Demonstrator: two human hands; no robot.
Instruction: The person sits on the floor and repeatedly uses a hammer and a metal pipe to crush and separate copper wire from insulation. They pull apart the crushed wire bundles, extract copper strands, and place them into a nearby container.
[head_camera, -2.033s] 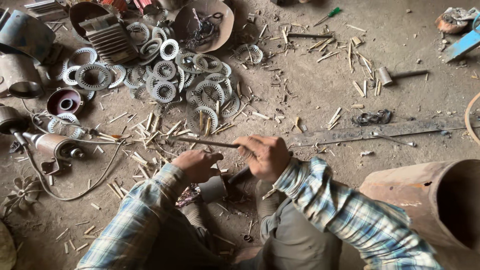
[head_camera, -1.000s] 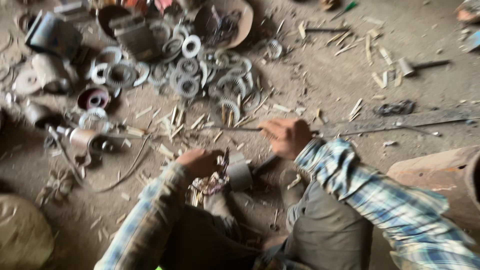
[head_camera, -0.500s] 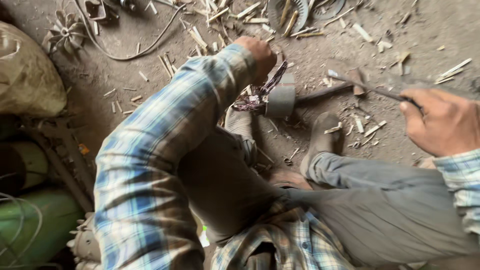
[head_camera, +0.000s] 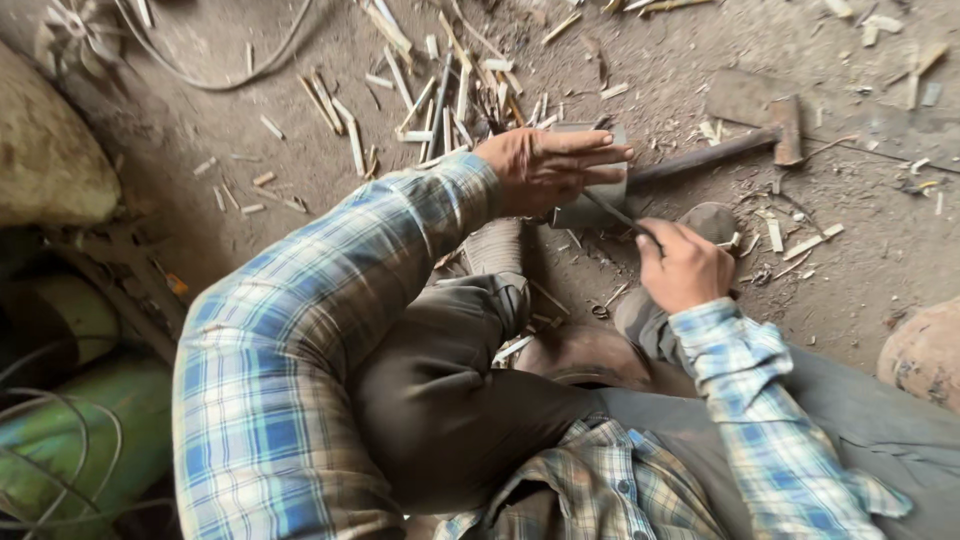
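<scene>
My left hand (head_camera: 548, 166) lies flat with fingers stretched out over a grey metal cylinder (head_camera: 592, 205) on the dirt floor, pressing on its top. My right hand (head_camera: 682, 266) is closed around a thin dark metal rod (head_camera: 615, 213) whose tip points up-left under the left fingers, against the cylinder. Both arms wear blue plaid sleeves. I sit on the ground with my knees bent, dark grey trousers filling the lower middle of the view.
A hammer (head_camera: 740, 142) with a long handle lies just right of the cylinder. Wood splinters and sticks (head_camera: 440, 100) litter the floor above. A tan sack (head_camera: 45, 160) and a green cylinder with wire (head_camera: 70, 440) sit at left. A rusty round object (head_camera: 925, 350) is at right.
The camera swung down from the pile of metal rings to my lap. My right hand brought the rod in from the far right to the cylinder; my left hand flattened over it.
</scene>
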